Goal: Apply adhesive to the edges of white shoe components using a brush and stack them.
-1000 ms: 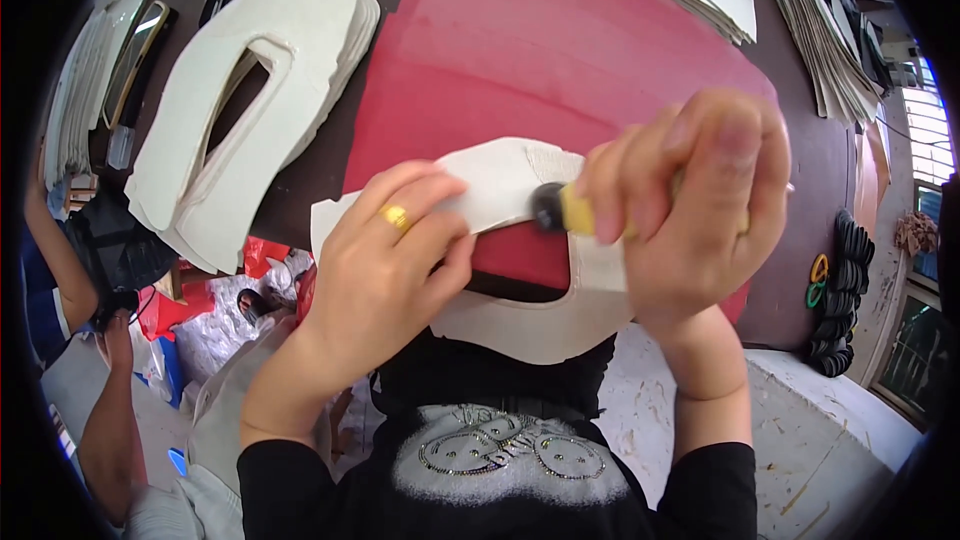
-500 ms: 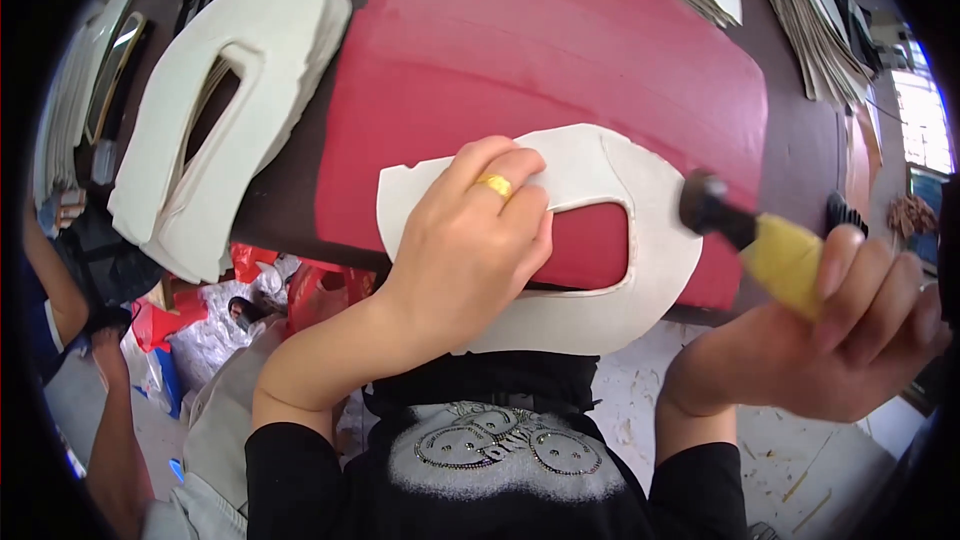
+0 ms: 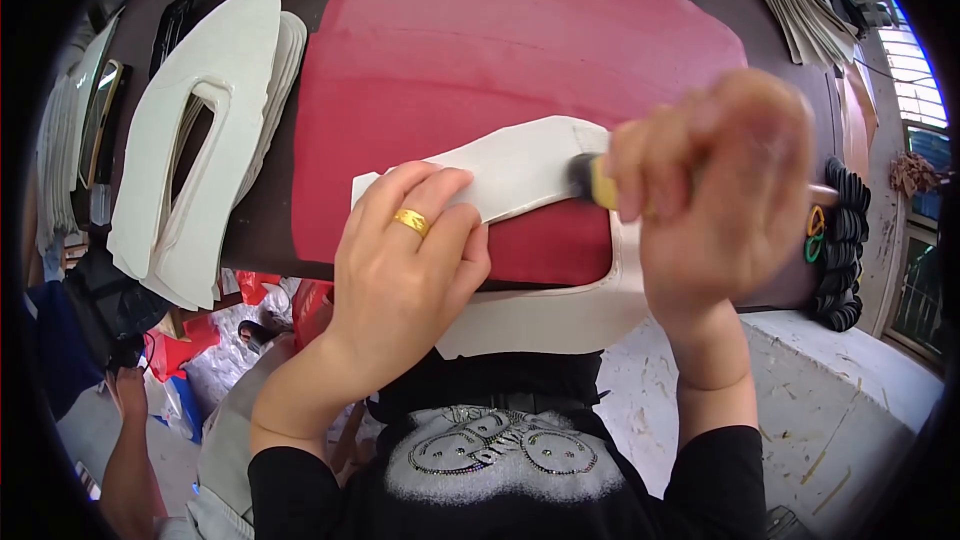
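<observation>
Gripping the yellow-handled hammer (image 3: 604, 183) in your right hand (image 3: 725, 190), you've got its black head (image 3: 581, 176) at the white cut-out panel (image 3: 525, 165), partly on the red mat (image 3: 450, 60), with your left hand (image 3: 405, 250) resting unclenched on it.

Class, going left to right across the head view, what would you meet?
Stacked white slotted flat panels, bare left hand, rounded black hammer head, bare right hand, stacked black curved pieces, crumpled brown cloth.
</observation>
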`<state>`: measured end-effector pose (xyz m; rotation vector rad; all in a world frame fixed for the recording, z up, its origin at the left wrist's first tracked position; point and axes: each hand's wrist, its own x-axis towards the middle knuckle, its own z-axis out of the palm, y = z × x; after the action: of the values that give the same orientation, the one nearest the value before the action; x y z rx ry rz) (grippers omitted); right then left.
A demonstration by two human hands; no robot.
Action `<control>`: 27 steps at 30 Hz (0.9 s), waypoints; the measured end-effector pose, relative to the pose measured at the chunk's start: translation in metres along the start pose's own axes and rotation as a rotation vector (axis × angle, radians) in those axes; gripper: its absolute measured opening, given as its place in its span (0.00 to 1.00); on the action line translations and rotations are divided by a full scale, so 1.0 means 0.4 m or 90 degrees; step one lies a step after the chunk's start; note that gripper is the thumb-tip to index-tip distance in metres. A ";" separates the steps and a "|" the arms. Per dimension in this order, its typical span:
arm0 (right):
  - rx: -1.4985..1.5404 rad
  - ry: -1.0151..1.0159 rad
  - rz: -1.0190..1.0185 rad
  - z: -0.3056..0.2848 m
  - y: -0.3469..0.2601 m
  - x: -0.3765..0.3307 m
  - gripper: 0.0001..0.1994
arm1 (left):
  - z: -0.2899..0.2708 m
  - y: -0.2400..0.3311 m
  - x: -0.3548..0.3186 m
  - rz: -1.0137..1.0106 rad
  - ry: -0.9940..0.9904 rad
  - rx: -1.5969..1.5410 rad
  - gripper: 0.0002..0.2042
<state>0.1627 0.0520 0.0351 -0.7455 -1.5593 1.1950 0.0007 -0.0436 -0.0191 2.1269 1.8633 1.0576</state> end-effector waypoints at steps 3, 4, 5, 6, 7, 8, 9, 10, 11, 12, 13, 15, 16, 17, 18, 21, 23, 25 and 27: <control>0.026 -0.007 0.018 0.029 0.002 -0.004 0.16 | -0.007 -0.005 -0.019 -0.028 0.017 0.004 0.10; 0.033 -0.012 0.026 0.040 0.002 -0.008 0.16 | -0.014 -0.013 -0.031 -0.016 0.009 0.012 0.09; 0.041 -0.017 0.034 0.052 0.001 -0.013 0.16 | -0.023 -0.023 -0.043 -0.003 0.003 0.020 0.09; 0.050 -0.022 0.042 0.065 -0.001 -0.018 0.16 | -0.031 -0.031 -0.053 0.011 -0.004 0.028 0.09; 0.058 -0.027 0.049 0.080 -0.003 -0.024 0.16 | -0.036 -0.034 -0.060 0.024 -0.010 0.037 0.08; 0.058 -0.031 0.047 0.078 -0.016 -0.037 0.16 | -0.041 -0.033 -0.058 0.022 -0.006 0.039 0.08; 0.045 -0.038 0.042 0.076 -0.030 -0.043 0.16 | -0.046 -0.031 -0.053 0.018 -0.004 0.034 0.09; 0.032 -0.046 0.038 0.076 -0.041 -0.045 0.16 | -0.050 -0.029 -0.047 0.014 -0.002 0.028 0.09; 0.018 -0.053 0.035 0.076 -0.050 -0.045 0.15 | -0.052 -0.028 -0.042 0.010 -0.001 0.022 0.09; 0.004 -0.060 0.032 0.081 -0.055 -0.041 0.15 | -0.054 -0.028 -0.041 0.005 0.000 0.015 0.09; -0.007 -0.068 0.028 0.086 -0.049 -0.034 0.15 | -0.055 -0.034 -0.047 0.003 0.002 0.018 0.09; -0.030 -0.083 0.017 0.093 -0.034 -0.033 0.14 | -0.054 -0.044 -0.072 -0.004 0.020 0.044 0.09; -0.041 -0.091 0.011 0.097 -0.031 -0.041 0.14 | -0.055 -0.050 -0.085 -0.008 0.030 0.057 0.09; -0.052 -0.099 0.004 0.100 -0.031 -0.043 0.13 | -0.059 -0.057 -0.092 -0.011 0.040 0.072 0.10; -0.052 -0.101 0.006 0.105 -0.031 -0.045 0.13 | -0.065 -0.059 -0.096 -0.014 0.040 0.070 0.10; -0.029 -0.171 -0.009 0.135 -0.013 -0.044 0.12 | -0.092 -0.074 -0.089 0.025 0.007 0.033 0.10; -0.016 -0.198 -0.018 0.150 -0.011 -0.040 0.12 | -0.102 -0.076 -0.093 0.037 0.000 0.027 0.10; 0.008 -0.208 0.000 0.168 -0.009 -0.028 0.11 | -0.108 -0.077 -0.098 0.008 0.020 0.032 0.10; 0.031 -0.218 0.021 0.186 -0.008 -0.017 0.11 | -0.112 -0.083 -0.105 -0.022 0.038 0.036 0.09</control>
<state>0.0948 0.0203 0.0344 -0.5558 -1.7930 1.4369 -0.0519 -0.0895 -0.0205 2.1084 1.9719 1.0842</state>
